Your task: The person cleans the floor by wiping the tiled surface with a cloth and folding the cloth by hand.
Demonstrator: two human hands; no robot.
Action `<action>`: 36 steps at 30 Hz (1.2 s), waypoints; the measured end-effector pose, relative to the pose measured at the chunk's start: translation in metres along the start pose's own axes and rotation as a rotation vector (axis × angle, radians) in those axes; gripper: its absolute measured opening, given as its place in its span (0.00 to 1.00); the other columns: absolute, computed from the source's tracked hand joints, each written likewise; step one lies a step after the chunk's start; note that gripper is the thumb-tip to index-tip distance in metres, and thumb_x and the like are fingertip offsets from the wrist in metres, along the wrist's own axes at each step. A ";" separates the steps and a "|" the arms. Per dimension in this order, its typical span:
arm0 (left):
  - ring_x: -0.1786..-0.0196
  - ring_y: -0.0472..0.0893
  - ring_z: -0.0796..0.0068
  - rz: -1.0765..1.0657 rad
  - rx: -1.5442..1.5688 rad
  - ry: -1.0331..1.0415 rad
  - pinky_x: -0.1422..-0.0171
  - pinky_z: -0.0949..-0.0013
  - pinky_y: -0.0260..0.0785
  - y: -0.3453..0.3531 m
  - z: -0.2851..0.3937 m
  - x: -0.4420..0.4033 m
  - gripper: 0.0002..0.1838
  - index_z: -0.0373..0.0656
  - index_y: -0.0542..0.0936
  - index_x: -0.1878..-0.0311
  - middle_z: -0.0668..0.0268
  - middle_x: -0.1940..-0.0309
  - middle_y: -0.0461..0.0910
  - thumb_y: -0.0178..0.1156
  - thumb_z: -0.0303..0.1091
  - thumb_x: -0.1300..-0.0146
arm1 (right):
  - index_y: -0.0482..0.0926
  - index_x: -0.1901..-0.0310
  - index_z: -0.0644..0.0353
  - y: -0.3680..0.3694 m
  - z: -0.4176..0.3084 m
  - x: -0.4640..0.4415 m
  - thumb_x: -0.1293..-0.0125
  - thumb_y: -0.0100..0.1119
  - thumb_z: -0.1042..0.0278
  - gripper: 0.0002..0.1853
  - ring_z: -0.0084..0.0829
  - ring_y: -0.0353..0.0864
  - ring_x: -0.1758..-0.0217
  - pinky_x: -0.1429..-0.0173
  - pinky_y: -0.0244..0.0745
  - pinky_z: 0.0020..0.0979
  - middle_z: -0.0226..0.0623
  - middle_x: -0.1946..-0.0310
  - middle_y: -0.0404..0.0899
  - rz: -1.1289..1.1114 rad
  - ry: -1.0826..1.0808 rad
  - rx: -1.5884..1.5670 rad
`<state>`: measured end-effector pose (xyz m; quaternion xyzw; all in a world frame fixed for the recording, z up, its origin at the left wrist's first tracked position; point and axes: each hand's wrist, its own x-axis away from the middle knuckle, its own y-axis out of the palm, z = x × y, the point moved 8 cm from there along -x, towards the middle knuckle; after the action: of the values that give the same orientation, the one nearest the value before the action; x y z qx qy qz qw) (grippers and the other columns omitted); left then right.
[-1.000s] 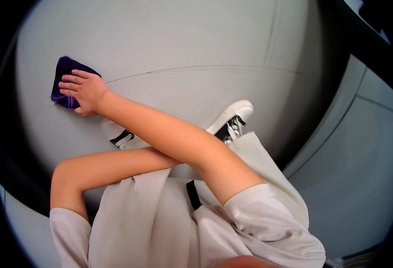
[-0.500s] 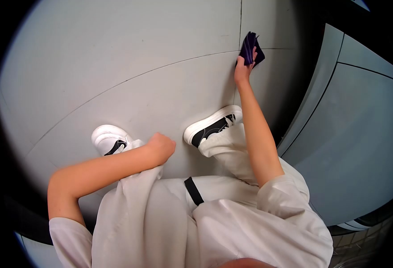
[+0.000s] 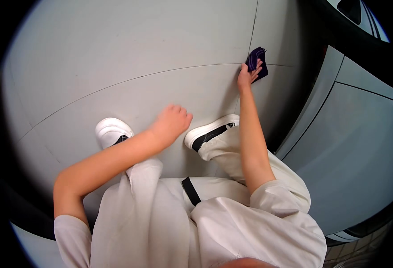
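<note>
A folded dark purple cloth (image 3: 257, 58) is in my right hand (image 3: 251, 76), out at the end of my extended arm. The fingers lie partly spread across the cloth, and its folded edges stick out past them. Whether the cloth touches the pale floor there, I cannot tell. My left hand (image 3: 173, 119) is over the floor between my two shoes, blurred a little by motion. Its fingers are curled in, and nothing shows in them. The left forearm passes above my knee.
A pale floor (image 3: 129, 49) with thin dark seams spreads ahead. On it stand my left shoe (image 3: 111, 129) and my right shoe (image 3: 210, 134). Close on the right is a large light grey panel (image 3: 352, 147) with dark gaps. A white, black-striped part (image 3: 366, 18) shows at the top right.
My left hand has lifted off the knee area and moved forward and right. The right hand with the cloth appears slightly lower in view, and the view itself has shifted a little.
</note>
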<state>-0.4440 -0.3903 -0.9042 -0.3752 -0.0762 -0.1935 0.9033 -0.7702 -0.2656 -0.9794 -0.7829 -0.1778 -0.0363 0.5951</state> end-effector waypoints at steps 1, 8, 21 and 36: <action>0.41 0.78 0.57 0.022 0.009 -0.036 0.40 0.58 0.72 -0.021 -0.010 -0.004 0.21 0.39 0.77 0.46 0.55 0.47 0.80 0.65 0.25 0.45 | 0.38 0.14 0.52 0.003 0.001 -0.001 0.29 0.48 0.43 0.49 0.40 0.20 0.10 0.13 0.21 0.50 0.32 0.12 0.27 0.008 0.015 0.014; 0.16 0.55 0.55 0.683 -0.244 -0.439 0.14 0.51 0.48 -0.120 -0.104 -0.019 0.39 0.47 0.65 0.21 0.54 0.18 0.56 0.63 0.35 0.36 | 0.31 0.15 0.56 0.001 -0.008 0.002 0.28 0.48 0.39 0.53 0.41 0.15 0.11 0.13 0.19 0.50 0.34 0.13 0.20 -0.064 0.034 0.055; 0.12 0.40 0.56 0.674 -0.417 -0.710 0.10 0.50 0.31 -0.280 -0.229 -0.063 0.51 0.40 0.46 0.15 0.51 0.13 0.39 0.55 0.60 0.29 | 0.31 0.16 0.59 0.004 -0.010 0.000 0.26 0.49 0.38 0.53 0.52 0.18 0.11 0.14 0.22 0.58 0.48 0.13 0.23 -0.034 -0.059 0.097; 0.12 0.47 0.69 0.870 -0.473 -0.731 0.11 0.51 0.36 -0.249 -0.269 -0.133 0.41 0.50 0.53 0.15 0.66 0.14 0.49 0.47 0.58 0.24 | 0.33 0.15 0.57 0.004 -0.009 0.008 0.24 0.48 0.40 0.50 0.49 0.21 0.11 0.14 0.21 0.56 0.44 0.13 0.26 0.035 -0.025 0.144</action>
<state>-0.6690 -0.7024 -0.9705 -0.6043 -0.1758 0.3223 0.7072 -0.7604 -0.2732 -0.9785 -0.7415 -0.1738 -0.0034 0.6481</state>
